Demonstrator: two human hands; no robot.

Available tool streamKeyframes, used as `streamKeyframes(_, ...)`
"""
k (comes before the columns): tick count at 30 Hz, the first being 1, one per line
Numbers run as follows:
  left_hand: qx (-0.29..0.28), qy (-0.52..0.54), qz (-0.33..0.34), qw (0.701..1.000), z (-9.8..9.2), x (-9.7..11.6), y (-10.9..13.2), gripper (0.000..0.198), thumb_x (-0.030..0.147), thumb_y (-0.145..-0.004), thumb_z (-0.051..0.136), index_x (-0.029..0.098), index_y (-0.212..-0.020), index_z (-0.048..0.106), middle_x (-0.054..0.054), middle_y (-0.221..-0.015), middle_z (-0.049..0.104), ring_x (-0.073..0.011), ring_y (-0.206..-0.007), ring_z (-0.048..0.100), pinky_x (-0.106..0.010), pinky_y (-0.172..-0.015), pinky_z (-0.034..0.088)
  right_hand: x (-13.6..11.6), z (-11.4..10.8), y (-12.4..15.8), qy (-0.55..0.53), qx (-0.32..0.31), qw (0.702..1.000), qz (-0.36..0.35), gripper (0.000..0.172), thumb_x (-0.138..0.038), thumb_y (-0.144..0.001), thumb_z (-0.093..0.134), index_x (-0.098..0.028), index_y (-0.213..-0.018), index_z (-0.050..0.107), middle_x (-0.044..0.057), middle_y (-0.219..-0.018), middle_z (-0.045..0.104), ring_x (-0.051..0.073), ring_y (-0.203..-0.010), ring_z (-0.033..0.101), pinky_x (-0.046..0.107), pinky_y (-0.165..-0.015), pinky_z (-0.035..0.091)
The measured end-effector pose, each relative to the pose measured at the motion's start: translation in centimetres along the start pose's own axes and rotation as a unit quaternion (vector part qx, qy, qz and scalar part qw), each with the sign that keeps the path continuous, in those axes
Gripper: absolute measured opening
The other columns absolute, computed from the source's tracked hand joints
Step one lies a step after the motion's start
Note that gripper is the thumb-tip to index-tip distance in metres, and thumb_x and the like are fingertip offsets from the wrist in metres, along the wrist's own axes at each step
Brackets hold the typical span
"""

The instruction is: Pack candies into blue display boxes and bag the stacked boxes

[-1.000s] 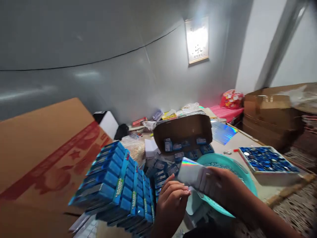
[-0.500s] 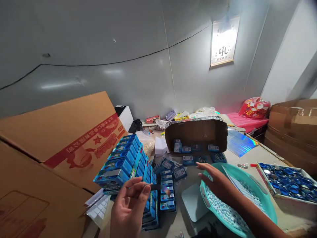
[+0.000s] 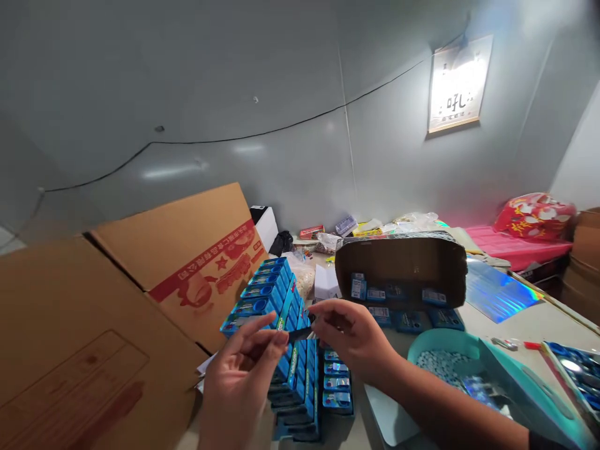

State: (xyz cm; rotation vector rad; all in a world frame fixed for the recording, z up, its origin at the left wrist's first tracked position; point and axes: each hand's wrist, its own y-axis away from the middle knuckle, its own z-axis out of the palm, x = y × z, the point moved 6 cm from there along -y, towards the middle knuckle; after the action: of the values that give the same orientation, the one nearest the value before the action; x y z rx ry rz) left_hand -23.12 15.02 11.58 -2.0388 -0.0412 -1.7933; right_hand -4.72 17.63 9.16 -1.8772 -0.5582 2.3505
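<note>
The dark strip (image 3: 300,335), pinched by the left hand (image 3: 241,378) in front of the blue boxes (image 3: 297,312), could be dropped if this grip is loosened; whether the right hand (image 3: 354,337) grasps it cannot be told.

The left hand (image 3: 241,378) and right hand (image 3: 354,337) are hiding the dark strip (image 3: 300,334)'s ends; the tray (image 3: 552,369) at four o'clock is running out of view; at two, glare is obscuring the scroll (image 3: 457,90).

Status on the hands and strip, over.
Left hand pinching dark strip. Right hand at its other end, contact unclear. Stacked blue boxes close behind.
</note>
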Motion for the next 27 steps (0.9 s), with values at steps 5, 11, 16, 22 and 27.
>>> streamKeyframes(5,0.01,-0.066,0.019,0.998,-2.6,1.9,-4.9,0.042,0.047,-0.061,0.085,0.018,-0.09,0.074,-0.001,-0.07,0.073,-0.0144,-0.066,0.066,-0.023,-0.064,0.053,-0.4,3.2,-3.7,-0.057,-0.025,0.998,0.008,0.027,-0.036,-0.074,0.073,-0.018,-0.09,0.062,-0.004,-0.068,0.057,0.012,-0.06,0.057,0.026,-0.058,0.045)
streamKeyframes(11,-0.016,-0.12,0.02,0.992,-4.0,-0.2,-9.9,0.035,0.045,-0.065,0.081,0.018,-0.086,0.074,-0.002,-0.078,0.075,-0.0151,-0.072,0.068,-0.023,-0.066,0.052,2.3,5.1,-8.1,-0.106,-0.004,0.992,0.074,0.037,-0.035,-0.062,0.079,-0.022,-0.071,0.045,-0.009,-0.056,0.052,0.01,-0.05,0.052,0.023,-0.051,0.043)
streamKeyframes(16,-0.04,-0.137,0.008,0.99,-3.9,-2.2,-11.1,0.033,0.041,-0.066,0.078,0.018,-0.09,0.073,0.0,-0.068,0.07,-0.0145,-0.063,0.064,-0.023,-0.058,0.051,4.9,5.5,-8.7,-0.119,0.018,0.989,0.088,0.04,-0.033,-0.061,0.079,-0.022,-0.068,0.041,-0.009,-0.054,0.052,0.009,-0.05,0.051,0.023,-0.051,0.041)
streamKeyframes(22,-0.07,-0.123,-0.019,0.99,-3.8,-3.2,-12.2,0.042,0.042,-0.062,0.079,0.017,-0.095,0.07,0.001,-0.065,0.064,-0.0174,-0.063,0.063,-0.027,-0.053,0.054,6.6,5.9,-9.0,-0.115,0.035,0.988,0.099,0.044,-0.037,-0.058,0.081,-0.023,-0.065,0.041,-0.01,-0.053,0.048,0.01,-0.051,0.05,0.024,-0.053,0.042)
streamKeyframes(27,-0.092,-0.108,-0.039,0.989,-3.8,-4.6,-12.7,0.045,0.044,-0.063,0.077,0.017,-0.097,0.066,0.0,-0.07,0.062,-0.0183,-0.066,0.062,-0.03,-0.053,0.055,7.7,6.3,-9.1,-0.12,0.038,0.988,0.092,0.044,-0.038,-0.059,0.08,-0.023,-0.064,0.039,-0.01,-0.053,0.046,0.009,-0.052,0.046,0.024,-0.054,0.037)
